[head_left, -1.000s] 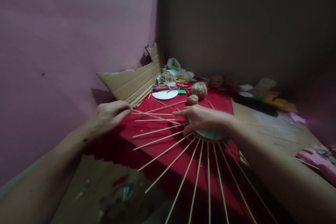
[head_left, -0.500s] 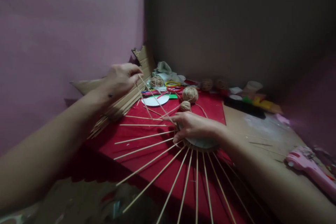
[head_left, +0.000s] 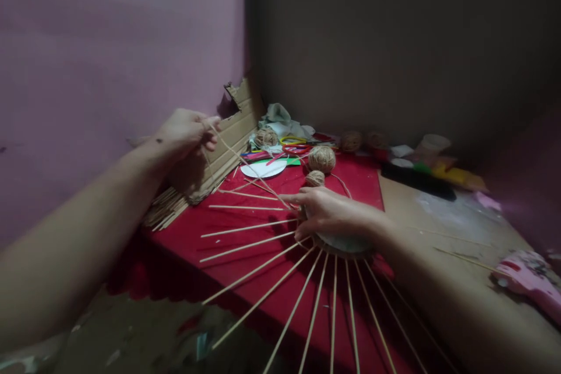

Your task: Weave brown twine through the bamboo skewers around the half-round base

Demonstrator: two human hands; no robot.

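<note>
My left hand [head_left: 188, 131], raised at the left, is closed on a strand of jute twine [head_left: 245, 162]. The strand slopes down taut to the rim of a round pale base [head_left: 344, 243]. Thin wooden sticks [head_left: 289, 317] radiate from this base over the red cloth. My right hand [head_left: 326, 210] grips the base's near-left edge, thumb below and index finger stretched along the twine; the palm hides much of the disc. Just behind that hand sit a small twine ball [head_left: 314, 179] and a bigger twine ball [head_left: 322, 159].
Corrugated cardboard [head_left: 228, 149] leans at the left wall, with a bundle of sticks [head_left: 169, 210] beside it. A white disc [head_left: 263, 168] and red-handled scissors [head_left: 295, 149] lie behind. On the right board are a black object [head_left: 418, 181] and a pink glue gun [head_left: 528, 280].
My left hand has moved left, drawing the twine out longer and straighter. My right hand keeps its hold on the base. The whole view has shifted slightly.
</note>
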